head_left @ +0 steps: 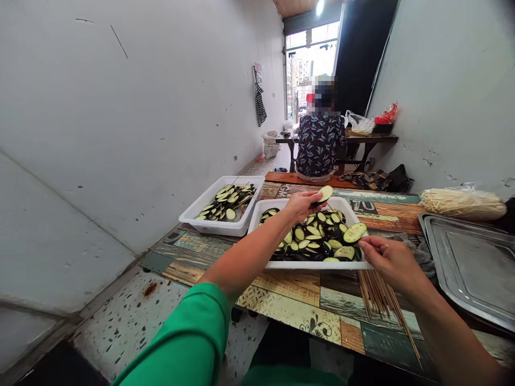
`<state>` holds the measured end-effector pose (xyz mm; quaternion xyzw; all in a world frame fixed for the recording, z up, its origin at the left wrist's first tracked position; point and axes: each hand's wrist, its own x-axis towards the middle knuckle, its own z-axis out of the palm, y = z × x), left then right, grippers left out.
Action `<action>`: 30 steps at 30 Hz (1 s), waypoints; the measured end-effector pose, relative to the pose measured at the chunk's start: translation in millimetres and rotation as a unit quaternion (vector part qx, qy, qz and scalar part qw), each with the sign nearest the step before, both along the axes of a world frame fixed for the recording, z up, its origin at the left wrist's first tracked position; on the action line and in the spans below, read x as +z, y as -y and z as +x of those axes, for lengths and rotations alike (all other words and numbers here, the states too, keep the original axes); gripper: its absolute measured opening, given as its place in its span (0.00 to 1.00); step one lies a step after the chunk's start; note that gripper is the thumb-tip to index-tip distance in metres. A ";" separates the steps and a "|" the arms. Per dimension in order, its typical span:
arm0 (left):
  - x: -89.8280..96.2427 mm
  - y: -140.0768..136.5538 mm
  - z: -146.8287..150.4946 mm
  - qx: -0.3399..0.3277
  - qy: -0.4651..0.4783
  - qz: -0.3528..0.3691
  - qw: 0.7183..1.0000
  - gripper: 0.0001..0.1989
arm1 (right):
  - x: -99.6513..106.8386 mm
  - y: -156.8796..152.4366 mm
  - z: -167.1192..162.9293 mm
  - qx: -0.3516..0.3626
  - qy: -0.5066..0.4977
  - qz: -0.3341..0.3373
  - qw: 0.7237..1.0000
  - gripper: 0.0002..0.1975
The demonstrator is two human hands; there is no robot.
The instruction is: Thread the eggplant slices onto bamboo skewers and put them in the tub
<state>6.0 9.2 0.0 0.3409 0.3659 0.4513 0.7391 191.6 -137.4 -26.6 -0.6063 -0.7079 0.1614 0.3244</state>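
Note:
My left hand [302,206] is closed on an eggplant slice [325,193], pale flesh edged with dark skin, held above the far side of the near white tray [306,265]. At the tray's right edge, my right hand [388,259] pinches another oval eggplant slice [354,232] at its lower right end. Many loose cut eggplant pieces [314,236] fill the tray below both hands. A bundle of thin wooden skewers [378,295] lies on the table under my right hand. Whether either hand also grips a skewer, I cannot tell.
A second white tray [217,228] at the left holds skewered eggplant slices [230,199]. To the right are stacked metal trays [475,262] and a bagged bundle of pale sticks [462,202]. A person [322,139] sits ahead, back turned, at another table [370,138].

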 end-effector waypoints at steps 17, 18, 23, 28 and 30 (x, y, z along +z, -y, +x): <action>2.3 6.3 4.6 0.000 0.028 -0.004 1.000 0.02 | 0.8 -1.0 -0.4 -0.004 -0.021 0.007 1.000 0.18; 3.0 6.9 4.3 -0.003 0.027 -0.004 1.000 0.02 | 1.5 -1.0 -0.4 -0.003 -0.024 0.005 1.000 0.18; 6.1 9.8 5.1 -0.012 0.032 0.002 0.999 0.04 | 4.1 -0.7 -1.9 -0.008 -0.051 -0.002 0.999 0.17; 6.2 10.7 5.7 -0.026 0.039 0.010 0.999 0.04 | 1.2 -1.1 -1.0 -0.012 -0.068 -0.003 0.998 0.17; 6.5 11.3 5.5 -0.032 0.044 0.014 0.998 0.04 | -0.6 -1.6 0.1 -0.009 -0.079 -0.004 0.997 0.17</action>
